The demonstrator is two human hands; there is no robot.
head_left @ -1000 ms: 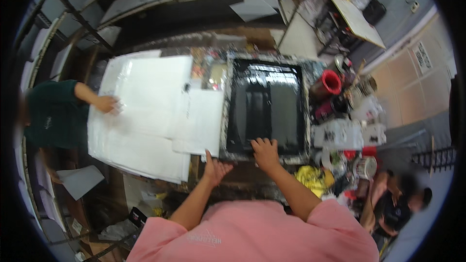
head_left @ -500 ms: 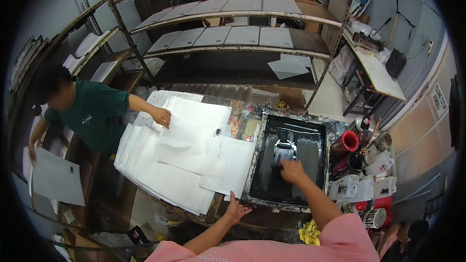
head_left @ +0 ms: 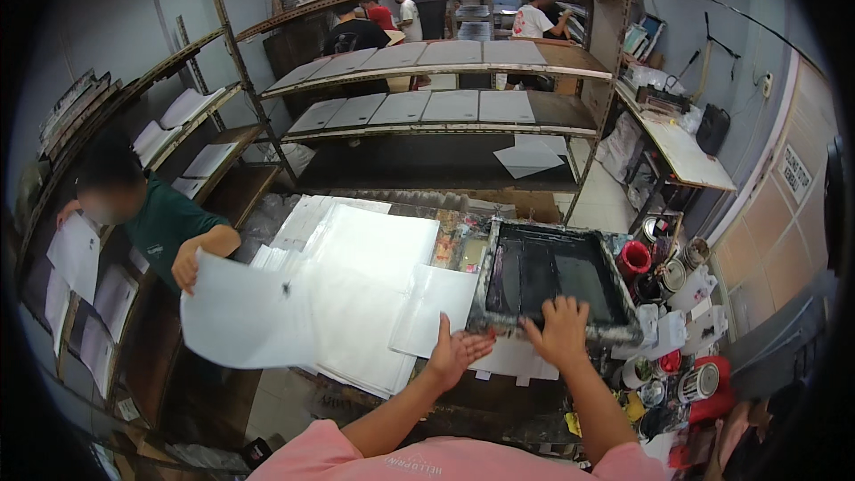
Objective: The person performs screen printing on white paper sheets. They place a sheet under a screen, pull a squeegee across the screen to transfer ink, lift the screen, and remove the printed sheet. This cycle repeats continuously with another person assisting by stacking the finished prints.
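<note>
My right hand (head_left: pixel 559 331) grips the near rim of a screen printing frame (head_left: pixel 606 333), which is smeared with black ink. The frame's near side looks raised, and a white sheet (head_left: pixel 512 356) shows below it. Just left of that rim, my left hand (head_left: pixel 459 354) is open, palm turned up and fingers stretched, with reddish stains on the fingertips. It is beside the white sheets (head_left: pixel 365 285) spread and stacked on the table; I cannot tell whether it touches one.
A co-worker in a green shirt (head_left: pixel 169 223) holds a printed sheet (head_left: pixel 245 312) over the stack's left side. Ink cans and a red pot (head_left: pixel 634 257) crowd the table's right side. Shelves with laid-out sheets (head_left: pixel 450 107) stand behind.
My right hand has left the squeegee and taken the frame's near rim, which has risen. My left hand has shifted right. The co-worker has lifted a sheet leftward, and my view has tilted up.
</note>
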